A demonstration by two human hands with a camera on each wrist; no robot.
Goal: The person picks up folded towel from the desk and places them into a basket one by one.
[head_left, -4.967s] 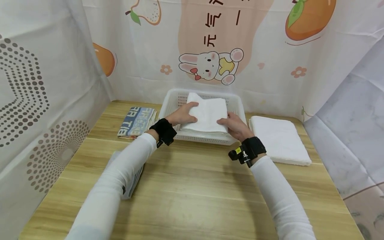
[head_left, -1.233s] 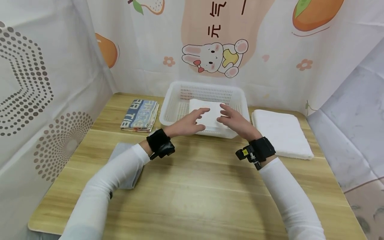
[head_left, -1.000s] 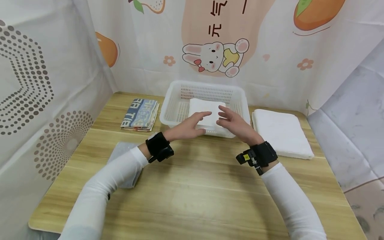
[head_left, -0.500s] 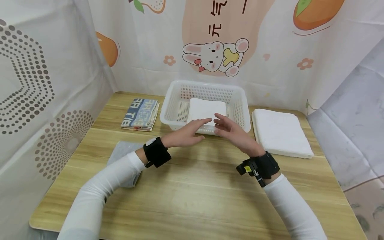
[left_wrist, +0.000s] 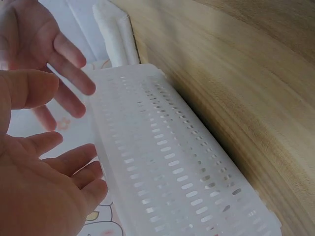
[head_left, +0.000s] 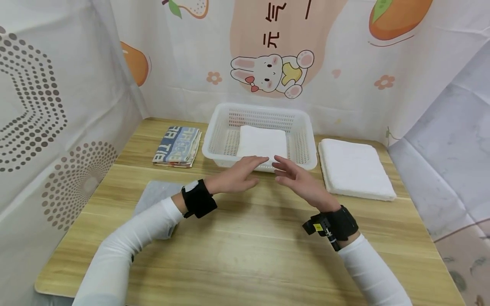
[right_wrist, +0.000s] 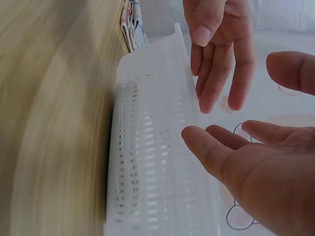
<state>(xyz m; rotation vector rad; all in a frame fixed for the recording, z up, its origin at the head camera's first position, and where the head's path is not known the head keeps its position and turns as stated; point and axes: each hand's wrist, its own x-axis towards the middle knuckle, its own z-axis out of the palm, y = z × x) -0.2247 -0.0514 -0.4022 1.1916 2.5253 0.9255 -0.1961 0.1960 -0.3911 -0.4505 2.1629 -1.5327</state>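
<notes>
A white plastic basket [head_left: 220,131] with slotted walls stands at the back of the table, and a folded white towel [head_left: 262,141] lies inside it. My left hand [head_left: 235,175] hovers before the basket's front rim, fingers extended, holding nothing. Facing it, my right hand [head_left: 304,183] also hangs in the air with relaxed fingers and nothing in them. In the left wrist view the basket's front wall [left_wrist: 162,147] is just beyond the fingertips. The right wrist view shows the same wall [right_wrist: 152,142] beside both hands.
Right of the basket lies a folded white towel [head_left: 356,168]. To its left is a folded patterned cloth [head_left: 177,146] with blue lettering. A grey folded cloth [head_left: 158,195] is partly under my left forearm. Printed curtains [head_left: 183,102] enclose the wooden table [head_left: 245,255].
Five seconds ago both hands held the white towel in the basket. They have let go and drawn back toward me, lately dropping lower past the front rim; the towel stays inside.
</notes>
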